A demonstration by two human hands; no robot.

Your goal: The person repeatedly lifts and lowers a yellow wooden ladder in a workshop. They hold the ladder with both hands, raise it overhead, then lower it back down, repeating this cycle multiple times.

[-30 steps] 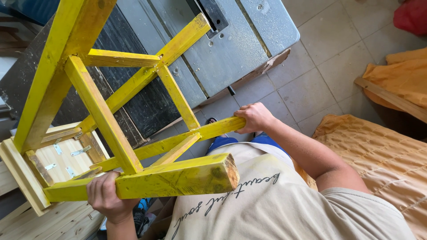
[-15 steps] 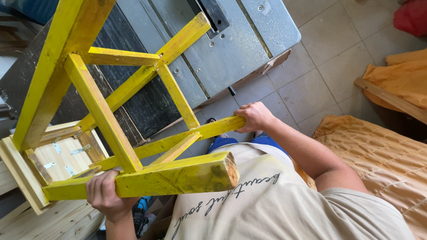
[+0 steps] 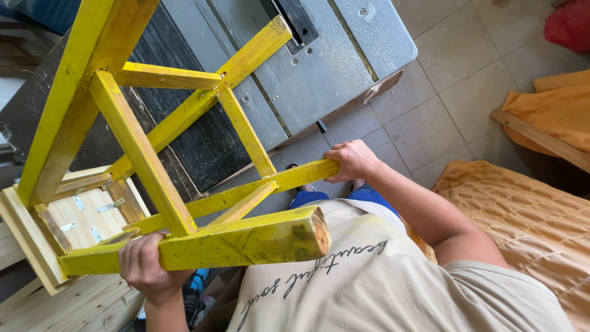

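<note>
Left hand is wrapped tight around the nearest leg of the yellow stool. The stool lies tipped on its side, legs pointing at me, with its pale wood seat at the far left. Right hand is closed over the end of the next leg, fingers curled round it. So both hands are clenched on the stool, one leg each. It sits in front of my chest, and its seat edge looks to be resting on the plank bench at near left; the contact itself is hard to read.

Risks as I see them:
- All my hold is at the leg ends and the seat is the heavy part, so if the seat edge slides on the planks the frame could twist out of my hands.
- The paint is worn and the cut leg end is rough. Splinters are likely if my palm slides.
- The cross rails meet at glued joints, and levering two legs against each other could crack one.
- The feet down by my left wrist sit under the frame if it drops.

Past the stool there is a grey metal saw table dusted with sawdust, with a dark slot at its top. The floor is beige tile. On the right are orange quilted cloth and a wood strip, with something red in the far corner.
</note>
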